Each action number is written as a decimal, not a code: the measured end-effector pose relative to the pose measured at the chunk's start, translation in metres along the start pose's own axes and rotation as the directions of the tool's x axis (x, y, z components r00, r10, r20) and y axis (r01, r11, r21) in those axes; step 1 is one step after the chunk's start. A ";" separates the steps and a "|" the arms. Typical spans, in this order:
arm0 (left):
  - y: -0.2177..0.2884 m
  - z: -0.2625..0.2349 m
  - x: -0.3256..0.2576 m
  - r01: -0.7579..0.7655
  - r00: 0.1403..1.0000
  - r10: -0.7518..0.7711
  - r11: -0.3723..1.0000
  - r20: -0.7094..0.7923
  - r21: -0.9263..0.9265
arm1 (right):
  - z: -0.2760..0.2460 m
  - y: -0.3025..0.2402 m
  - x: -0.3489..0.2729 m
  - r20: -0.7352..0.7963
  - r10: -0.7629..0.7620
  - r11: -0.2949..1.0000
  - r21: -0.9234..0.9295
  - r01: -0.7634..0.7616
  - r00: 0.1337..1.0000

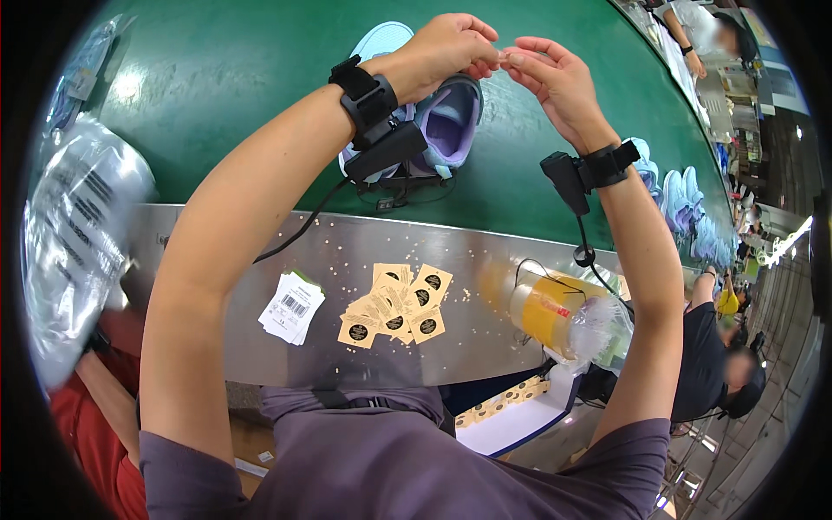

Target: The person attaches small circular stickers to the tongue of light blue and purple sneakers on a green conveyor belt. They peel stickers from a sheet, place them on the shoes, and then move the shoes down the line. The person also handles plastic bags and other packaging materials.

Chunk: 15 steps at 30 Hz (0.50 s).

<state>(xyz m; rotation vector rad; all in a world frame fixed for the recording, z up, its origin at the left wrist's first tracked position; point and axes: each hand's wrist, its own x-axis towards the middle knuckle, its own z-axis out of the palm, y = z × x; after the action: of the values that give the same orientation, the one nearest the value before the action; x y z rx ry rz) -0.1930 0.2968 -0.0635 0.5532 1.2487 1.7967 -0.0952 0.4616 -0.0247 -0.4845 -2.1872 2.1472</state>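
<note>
Above the green work surface (260, 69), the fingertips of my left hand (451, 52) and my right hand (555, 80) meet in a pinch. Whatever sits between them is too small to make out; both hands are closed. Below my left hand lies a pair of light-blue and purple sneakers, one of them (451, 130) with its opening toward me. My left forearm and wrist strap (367, 102) partly cover the other sneaker (384, 39). A second strap with a small black box (602, 166) is on my right wrist.
Tan square tags (394, 303), a stack of white barcode labels (293, 308) and scattered white bits lie on the metal ledge (485, 355). An orange-yellow bottle (546, 316) lies at right. Clear plastic bags (82, 225) are at left. More sneakers (680, 204) and co-workers are at right.
</note>
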 end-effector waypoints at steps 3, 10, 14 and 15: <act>0.001 -0.003 -0.002 -0.049 0.998 0.047 0.997 0.036 0.068 | 0.002 0.001 0.002 0.003 0.016 0.997 0.071 -0.016 1.000; -0.002 -0.011 -0.001 -0.056 0.998 0.055 0.997 0.013 0.062 | 0.007 -0.002 0.004 0.057 0.037 0.999 0.034 -0.039 0.998; -0.007 -0.013 0.002 -0.063 0.998 0.063 0.998 -0.021 0.006 | 0.014 -0.004 0.003 0.060 0.041 0.999 0.033 -0.043 0.997; -0.008 -0.011 0.003 -0.062 0.997 0.061 0.998 -0.039 -0.010 | 0.014 -0.004 0.003 0.057 0.042 0.998 0.035 -0.044 0.997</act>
<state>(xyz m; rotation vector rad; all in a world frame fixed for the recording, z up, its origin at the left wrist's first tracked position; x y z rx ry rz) -0.2002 0.2943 -0.0753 0.5585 1.2592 1.8727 -0.1025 0.4485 -0.0223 -0.4792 -2.1817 2.2449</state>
